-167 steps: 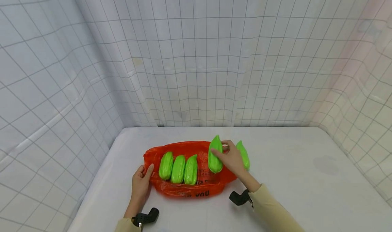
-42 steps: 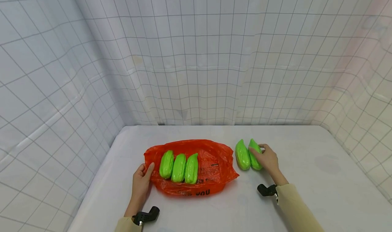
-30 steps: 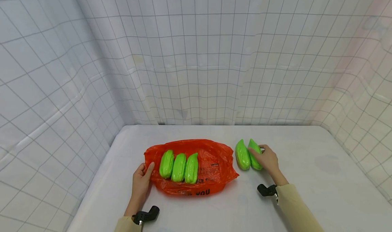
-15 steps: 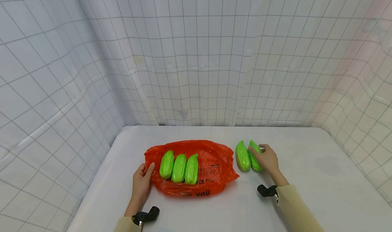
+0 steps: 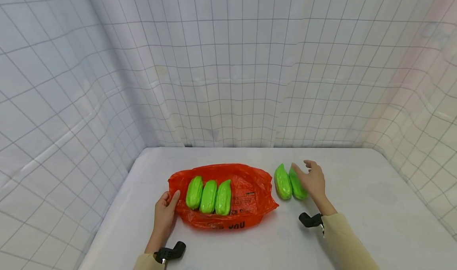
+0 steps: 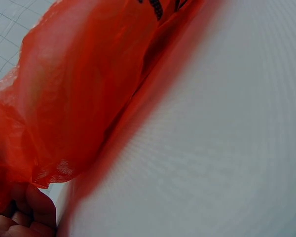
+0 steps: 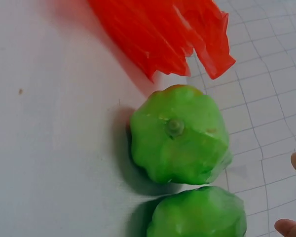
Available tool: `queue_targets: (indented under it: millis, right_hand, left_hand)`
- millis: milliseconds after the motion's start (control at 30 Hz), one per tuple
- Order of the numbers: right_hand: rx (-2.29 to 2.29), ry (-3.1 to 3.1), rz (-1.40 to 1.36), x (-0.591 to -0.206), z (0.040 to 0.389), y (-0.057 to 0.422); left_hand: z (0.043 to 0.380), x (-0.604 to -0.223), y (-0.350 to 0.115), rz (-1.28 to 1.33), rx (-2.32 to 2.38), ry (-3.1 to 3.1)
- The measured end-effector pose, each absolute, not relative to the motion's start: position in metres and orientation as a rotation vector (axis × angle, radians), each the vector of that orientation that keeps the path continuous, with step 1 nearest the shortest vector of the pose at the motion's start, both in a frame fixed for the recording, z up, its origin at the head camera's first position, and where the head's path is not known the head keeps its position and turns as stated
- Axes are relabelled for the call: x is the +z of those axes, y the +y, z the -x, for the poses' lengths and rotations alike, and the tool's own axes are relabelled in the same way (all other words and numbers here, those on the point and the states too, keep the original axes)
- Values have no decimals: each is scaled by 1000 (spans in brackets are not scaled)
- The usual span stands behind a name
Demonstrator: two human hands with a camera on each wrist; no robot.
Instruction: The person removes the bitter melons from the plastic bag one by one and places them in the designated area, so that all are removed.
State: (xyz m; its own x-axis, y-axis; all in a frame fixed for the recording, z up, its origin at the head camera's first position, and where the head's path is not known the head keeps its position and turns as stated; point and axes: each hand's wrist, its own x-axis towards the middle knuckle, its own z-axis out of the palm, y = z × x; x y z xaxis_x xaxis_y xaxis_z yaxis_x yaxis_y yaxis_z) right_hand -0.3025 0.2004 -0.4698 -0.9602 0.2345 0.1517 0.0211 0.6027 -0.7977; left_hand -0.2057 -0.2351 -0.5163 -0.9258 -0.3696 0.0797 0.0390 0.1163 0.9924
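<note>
My left hand [image 5: 164, 214] grips the left edge of a red plastic bag [image 5: 246, 175] with dark printing. In the left wrist view its curled fingers [image 6: 37, 210] are at the bag's bunched rim. Three glossy green, ribbed, gourd-like vegetables lie side by side on the bag, the rightmost vegetable [image 5: 223, 197] with its pointed tip away from me. Two more lie right of the bag: a left vegetable [image 5: 283, 182] and a right vegetable [image 5: 297, 186]. My right hand [image 5: 314, 180] hovers at the right one, thumb and fingers spread apart, holding nothing and partly covering it.
The white table [image 5: 357, 198] carries all of this. White grid-patterned curtains [image 5: 228, 83] hang behind it and on both sides. Each wrist wears a black camera mount, such as the left mount [image 5: 170, 252].
Earlier my right hand lifted a green vegetable from the bag and set it down at the far right. Now its fingers have let go and spread. The left hand has stayed on the bag.
</note>
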Motion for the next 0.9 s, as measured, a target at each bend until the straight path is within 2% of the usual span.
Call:
queue_targets:
  millis: [900]
  right_hand:
    - [1469,-2392,-150,-418,268,144]
  left_hand:
    - [207,-517,-236,-329,-1844,-2101]
